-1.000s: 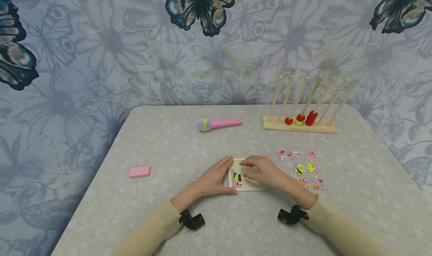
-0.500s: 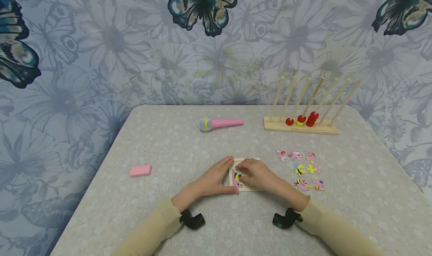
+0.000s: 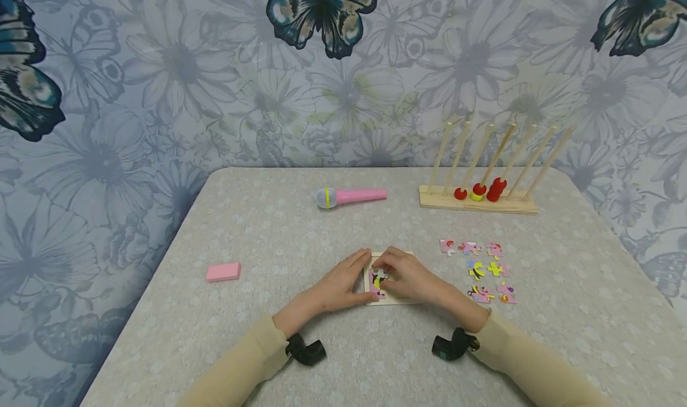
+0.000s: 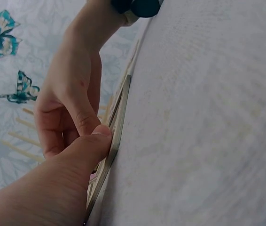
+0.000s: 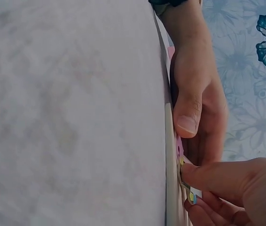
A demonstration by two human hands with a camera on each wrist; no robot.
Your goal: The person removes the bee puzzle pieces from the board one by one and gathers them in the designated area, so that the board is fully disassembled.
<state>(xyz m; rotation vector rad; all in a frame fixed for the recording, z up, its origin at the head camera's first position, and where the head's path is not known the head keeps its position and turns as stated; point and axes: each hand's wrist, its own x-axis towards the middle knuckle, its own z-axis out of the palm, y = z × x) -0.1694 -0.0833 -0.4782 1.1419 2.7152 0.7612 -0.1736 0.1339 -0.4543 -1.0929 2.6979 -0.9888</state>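
Note:
A small wooden puzzle tray (image 3: 367, 286) lies on the table in front of the person. Pink and yellow jigsaw pieces (image 3: 375, 292) sit at its left inside. The left hand (image 3: 337, 286) holds the tray across its left side, thumb at the near edge and fingers at the far corner. Over the tray, the right hand (image 3: 410, 277) pinches a puzzle piece between thumb and fingers; a yellow and blue bit of this puzzle piece (image 5: 192, 197) shows in the right wrist view. The fingers hide much of it. Right of the tray lie several loose puzzle pieces (image 3: 475, 270).
A pink toy microphone (image 3: 356, 196) lies farther back. At the back right stands a wooden peg stand (image 3: 445, 200) with red and yellow beads (image 3: 479, 189). A pink block (image 3: 223, 272) lies at the left. The patterned wall (image 3: 214, 96) rises behind the table.
The right hand has moved left and in over the tray, then its fingers have lifted slightly. The left hand stays at the tray's left side.

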